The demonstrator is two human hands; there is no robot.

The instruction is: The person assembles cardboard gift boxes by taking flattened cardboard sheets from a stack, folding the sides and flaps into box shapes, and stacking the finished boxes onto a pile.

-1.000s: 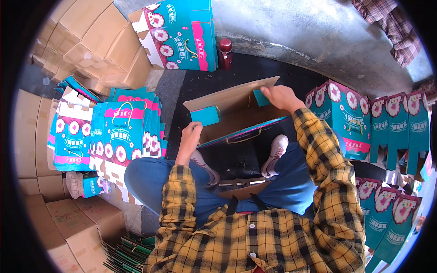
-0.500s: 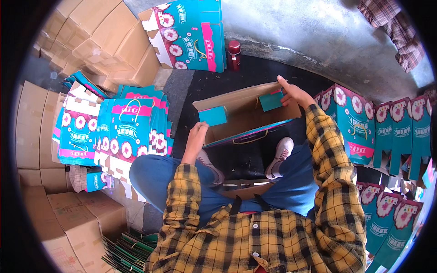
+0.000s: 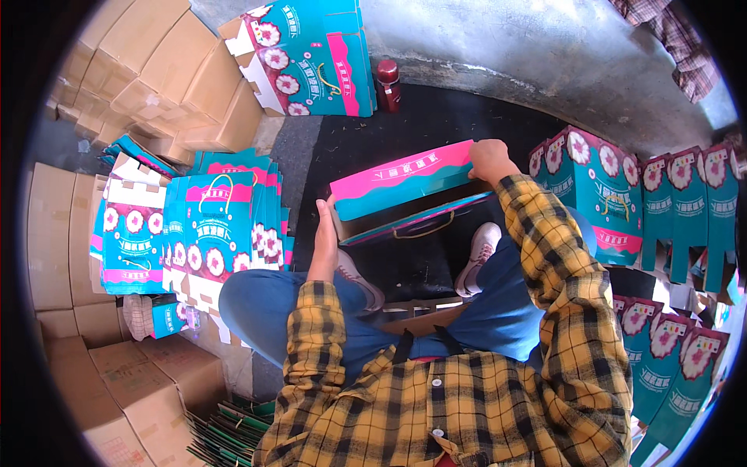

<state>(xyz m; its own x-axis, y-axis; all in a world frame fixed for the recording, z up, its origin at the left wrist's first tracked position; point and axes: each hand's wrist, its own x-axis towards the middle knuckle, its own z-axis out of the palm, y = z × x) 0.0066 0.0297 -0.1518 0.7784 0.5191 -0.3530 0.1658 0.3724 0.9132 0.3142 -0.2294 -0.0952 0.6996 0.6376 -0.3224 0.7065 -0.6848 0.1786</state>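
Note:
A teal and pink cardboard gift box [image 3: 405,175] stands between my shoes in front of me. Its far long flap is bent over the top, pink edge outward, and a dark gap shows along the near side. A cord handle [image 3: 424,232] hangs on the near panel. My left hand [image 3: 325,241] lies with straight fingers against the box's left end. My right hand [image 3: 492,161] has its fingers curled over the flap's right corner; the fingertips are partly hidden.
Flattened teal boxes [image 3: 210,226] lie stacked at the left, beside brown cartons [image 3: 167,70]. More teal boxes [image 3: 607,194] stand at the right. A teal box stack [image 3: 311,62] leans against the far wall [image 3: 498,47], next to a red flask [image 3: 388,86].
The far flap has folded inward over the box, covering the small teal end flaps. My right hand has closed on its corner, and my left hand has straightened against the left end.

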